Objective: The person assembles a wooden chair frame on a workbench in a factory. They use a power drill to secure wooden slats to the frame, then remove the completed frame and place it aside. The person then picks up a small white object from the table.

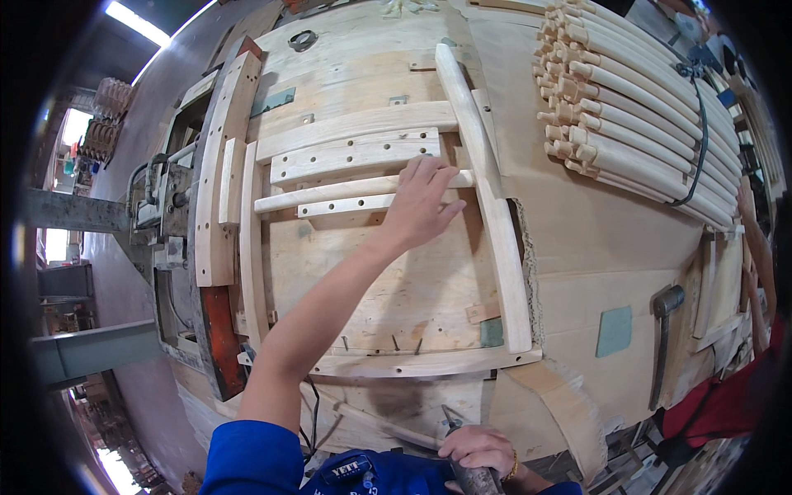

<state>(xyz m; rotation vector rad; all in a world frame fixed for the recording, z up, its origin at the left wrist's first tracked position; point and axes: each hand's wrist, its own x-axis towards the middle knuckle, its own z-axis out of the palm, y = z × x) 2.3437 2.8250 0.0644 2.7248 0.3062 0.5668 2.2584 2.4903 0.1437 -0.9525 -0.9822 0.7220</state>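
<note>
My left hand [422,198] reaches across the work table with its fingers curled over a round wooden rod [330,194], close to its right end. That end meets a thick wooden post [483,181], and the left end meets a slimmer upright rail [251,239]. Beside the rod lie a drilled wooden slat [355,155] and a narrower drilled strip [342,206]. Low in the view, near my body, my right hand [477,450] is wrapped round a grey cylindrical tool [480,480] with a thin pointed tip; its exact kind cannot be made out.
A strapped bundle of turned wooden spindles [635,115] lies at the far right. A mallet [667,330] and a green pad [615,332] rest on cardboard at right. Left stands a metal clamping machine [169,198] beside a drilled beam [223,165]. Red cloth [726,404] shows at lower right.
</note>
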